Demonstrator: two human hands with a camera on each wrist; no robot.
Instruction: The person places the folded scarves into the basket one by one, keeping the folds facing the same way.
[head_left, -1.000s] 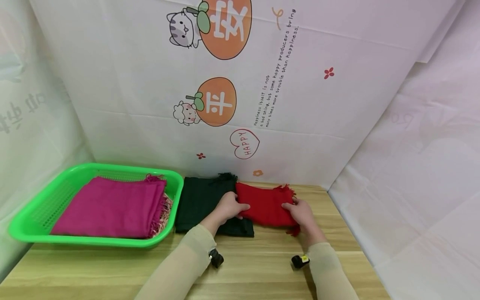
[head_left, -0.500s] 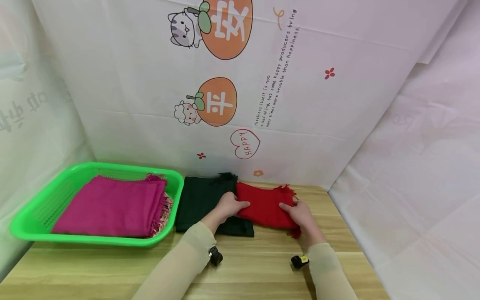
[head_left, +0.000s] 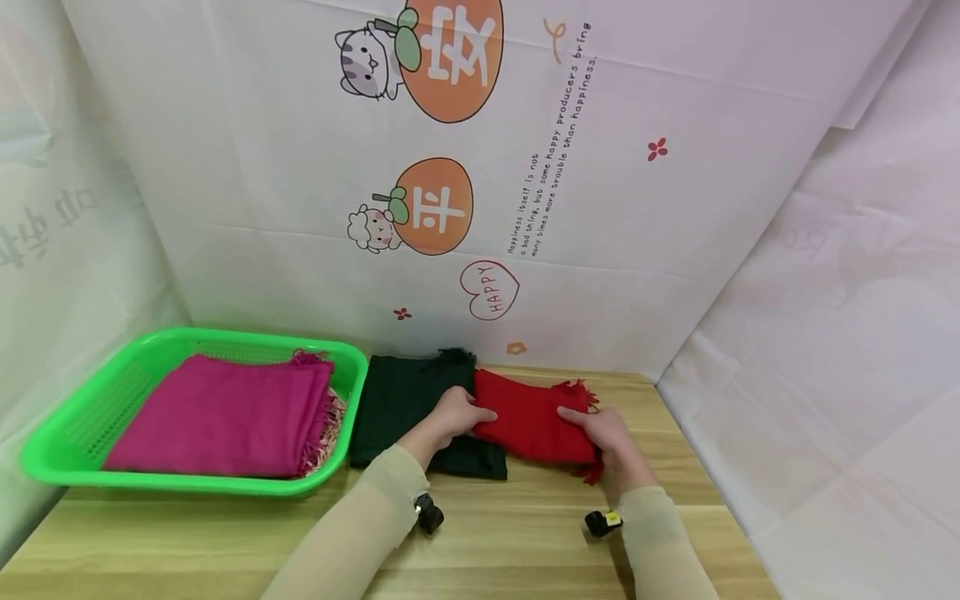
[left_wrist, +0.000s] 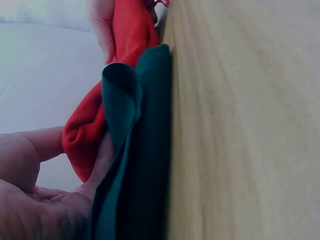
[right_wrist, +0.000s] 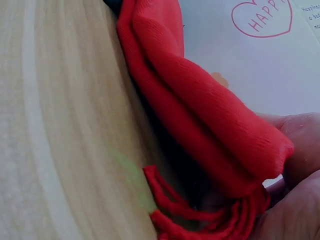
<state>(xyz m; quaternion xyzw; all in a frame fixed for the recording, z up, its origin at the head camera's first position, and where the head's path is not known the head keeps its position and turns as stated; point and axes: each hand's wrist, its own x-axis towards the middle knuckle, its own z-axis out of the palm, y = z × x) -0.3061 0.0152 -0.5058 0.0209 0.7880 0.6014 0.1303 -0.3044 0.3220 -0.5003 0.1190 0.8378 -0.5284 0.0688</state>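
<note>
A folded red scarf [head_left: 528,421] with fringe lies on the wooden table [head_left: 525,542], partly over a folded dark green scarf [head_left: 405,408]. My left hand [head_left: 453,417] grips the red scarf's left end, thumb on top. My right hand [head_left: 603,437] grips its right end near the fringe. In the left wrist view the fingers [left_wrist: 102,160] sit under the red scarf [left_wrist: 87,132] against the dark green scarf [left_wrist: 137,170]. In the right wrist view the red scarf [right_wrist: 200,115] rises off the table, pinched by my right hand [right_wrist: 295,190], fringe [right_wrist: 200,217] hanging.
A green plastic basket [head_left: 67,433] at the left holds a folded magenta scarf [head_left: 225,417]. White printed sheets form walls behind [head_left: 480,167] and to the right [head_left: 825,375]. Bare wood lies along the table's front.
Both hands have closed further on the red scarf's ends; its right end has lifted slightly and the right hand has shifted a little toward me.
</note>
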